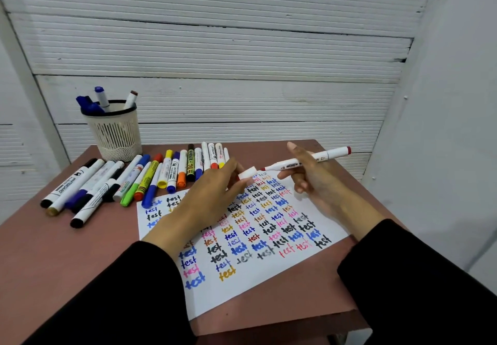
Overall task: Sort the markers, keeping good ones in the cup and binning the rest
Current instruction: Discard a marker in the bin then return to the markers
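At near edge of the brown table [53,258]: two black sleeves, L [113,291] and R [430,277], reaching fwd over a white paper sheet [269,280]. Sheet lies flat, slightly askew, covered w/ rows of the word "test" in blue, black, red, pink, orange, yellow, grey. Above sheet's mid-to-far part: left hand [212,194], fingers curled, pinching a white marker cap [246,174] at the fingertips; a bit of red shows at the cap's hand-side end. Just right of cap, apart from it: red tip of an uncapped white marker [309,159], held roughly level by right hand [314,175], gripped between thumb and fingers, index finger extended up; tip points left toward cap, dark red end cap points right, past table's edge. Behind sheet, left to centre: loose marker row [150,177], approx. two dozen, lying on table, side by side and partly overlapping — whiteboard types w/ black and blue caps at left, then green, orange, yellow, blue, black; several white-bodied ones at far right, partly hidden by left hand. Nearest ends of a few touch or overlap sheet's far-left corner. Far-left corner of table: white mesh cup [115,134] w/ dark rim, upright, holding approx. four markers — blue ones and one w/ brown cap. Behind: white ribbed wall panels [242,48].
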The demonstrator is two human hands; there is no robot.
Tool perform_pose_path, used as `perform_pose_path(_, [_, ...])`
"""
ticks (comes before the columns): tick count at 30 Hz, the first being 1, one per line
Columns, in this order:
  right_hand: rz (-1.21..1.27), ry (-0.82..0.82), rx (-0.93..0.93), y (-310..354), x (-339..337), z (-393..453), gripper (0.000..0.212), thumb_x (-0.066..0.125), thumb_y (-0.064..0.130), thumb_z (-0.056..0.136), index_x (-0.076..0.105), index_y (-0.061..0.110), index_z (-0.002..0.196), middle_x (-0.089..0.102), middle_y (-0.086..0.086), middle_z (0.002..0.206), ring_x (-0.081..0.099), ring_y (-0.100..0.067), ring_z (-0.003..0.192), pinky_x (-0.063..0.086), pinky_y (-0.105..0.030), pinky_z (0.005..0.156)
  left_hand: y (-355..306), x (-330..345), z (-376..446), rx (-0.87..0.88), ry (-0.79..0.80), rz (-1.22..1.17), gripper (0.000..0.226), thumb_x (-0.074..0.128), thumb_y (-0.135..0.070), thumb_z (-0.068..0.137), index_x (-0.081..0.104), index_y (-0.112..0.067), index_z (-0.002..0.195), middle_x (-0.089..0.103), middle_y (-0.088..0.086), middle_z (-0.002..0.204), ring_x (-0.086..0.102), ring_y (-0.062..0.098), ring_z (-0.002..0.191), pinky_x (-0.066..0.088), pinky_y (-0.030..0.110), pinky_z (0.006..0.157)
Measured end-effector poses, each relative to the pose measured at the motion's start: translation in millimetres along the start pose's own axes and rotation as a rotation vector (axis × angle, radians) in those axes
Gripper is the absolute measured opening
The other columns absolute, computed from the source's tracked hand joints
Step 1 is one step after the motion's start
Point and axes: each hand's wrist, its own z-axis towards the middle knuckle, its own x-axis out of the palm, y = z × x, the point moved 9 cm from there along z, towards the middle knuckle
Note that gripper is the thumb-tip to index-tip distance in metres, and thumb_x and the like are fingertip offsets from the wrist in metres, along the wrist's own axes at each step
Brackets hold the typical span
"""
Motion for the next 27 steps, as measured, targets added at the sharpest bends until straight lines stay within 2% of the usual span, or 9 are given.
perform_pose_path(3, [0.015, -0.019, 0.012, -1.7, -0.3, -1.2, 0.054, 0.066, 0.049, 0.078, 0.055, 0.013, 0.118, 0.065, -0.004, 0.061, 0.029, -0.01, 0.04, 0.026, -0.026, 0.049, -0.3, 1.3, 0.1, -0.001, 0.009, -0.006, 0.028, 0.047, -0.05, 0.09, 0.05, -0.026, 0.104, 0.067, -0.009, 0.087, 0.061, 0.009, 0.08, 0.053, 0.04, 0.075])
perform_pose_path(6, [0.024, -0.049, -0.01, -1.2, -1.5, -1.4, 0.057, 0.068, 0.046, 0.079, 0.054, 0.006, 0.117, 0.062, -0.005, 0.058, 0.029, -0.011, 0.037, 0.026, -0.025, 0.044, -0.1, 1.3, 0.6, 0.003, 0.011, -0.005, 0.029, 0.047, -0.051, 0.088, 0.049, -0.026, 0.103, 0.066, -0.007, 0.087, 0.061, 0.01, 0.08, 0.053, 0.04, 0.074])
perform_pose_path(9, [-0.007, -0.105, -0.078, 5.2, -3.6, -2.0, 0.035, 0.068, 0.04, 0.085, 0.056, 0.008, 0.093, 0.059, -0.004, 0.053, 0.03, -0.012, 0.037, 0.026, -0.022, 0.039, 0.0, -0.2, 1.4, 0.006, -0.004, 0.027, 0.023, 0.052, -0.047, 0.091, 0.049, -0.026, 0.101, 0.064, -0.007, 0.086, 0.059, 0.01, 0.079, 0.053, 0.039, 0.072])
perform_pose_path(11, [-0.073, -0.134, -0.16, 13.8, -3.3, -2.6, 0.035, 0.068, 0.036, 0.087, 0.048, 0.012, 0.071, 0.056, -0.004, 0.049, 0.033, -0.013, 0.038, 0.027, -0.022, 0.039, 0.8, -1.6, 1.7, 0.0, -0.018, 0.052, 0.023, 0.054, -0.046, 0.091, 0.049, -0.026, 0.099, 0.062, -0.006, 0.085, 0.058, 0.011, 0.077, 0.053, 0.038, 0.07])
perform_pose_path(14, [-0.191, -0.123, -0.279, 26.0, 8.6, -7.8, 0.038, 0.066, 0.029, 0.09, 0.044, 0.008, 0.066, 0.054, -0.01, 0.051, 0.042, -0.005, 0.036, 0.032, -0.016, 0.04, 0.6, -2.5, 2.4, 0.002, -0.029, 0.079, 0.023, 0.056, -0.046, 0.09, 0.046, -0.026, 0.095, 0.061, -0.003, 0.081, 0.057, 0.014, 0.073, 0.052, 0.04, 0.066])
perform_pose_path(18, [-0.27, -0.144, -0.37, 34.7, 26.9, -14.8, 0.042, 0.067, 0.034, 0.088, 0.043, 0.011, 0.063, 0.056, -0.007, 0.051, 0.047, -0.002, 0.04, 0.035, -0.013, 0.044, 0.7, -8.5, 1.4, -0.008, -0.07, 0.067, 0.023, 0.056, -0.044, 0.092, 0.047, -0.023, 0.093, 0.059, -0.006, 0.076, 0.055, 0.012, 0.068, 0.049, 0.036, 0.062])
perform_pose_path(20, [-0.157, -0.146, -0.349, 37.3, 31.4, -11.1, 0.041, 0.066, 0.031, 0.089, 0.043, 0.011, 0.062, 0.054, -0.007, 0.049, 0.044, -0.006, 0.038, 0.033, -0.017, 0.041, 0.8, -13.2, 1.4, -0.005, -0.1, -0.009, 0.018, 0.057, -0.04, 0.093, 0.048, -0.024, 0.092, 0.06, -0.008, 0.075, 0.055, 0.009, 0.066, 0.047, 0.034, 0.061])
perform_pose_path(23, [-0.025, -0.141, -0.197, 32.0, 37.7, 5.1, 0.036, 0.069, 0.032, 0.088, 0.047, 0.014, 0.065, 0.047, -0.001, 0.045, 0.036, -0.01, 0.038, 0.031, -0.021, 0.038, 5.2, -22.3, 3.2, -0.027, -0.151, -0.131, 0.014, 0.058, -0.035, 0.094, 0.05, -0.024, 0.092, 0.061, -0.006, 0.074, 0.054, 0.012, 0.064, 0.043, 0.032, 0.059])
perform_pose_path(27, [0.056, -0.122, -0.033, 18.2, 51.3, 26.8, 0.029, 0.071, 0.034, 0.086, 0.052, 0.017, 0.073, 0.04, 0.005, 0.048, 0.033, -0.007, 0.041, 0.029, -0.021, 0.042, 10.0, -38.2, 4.9, -0.031, -0.25, -0.232, 0.011, 0.061, -0.031, 0.093, 0.057, -0.02, 0.092, 0.064, -0.008, 0.079, 0.057, 0.009, 0.071, 0.048, 0.031, 0.063])
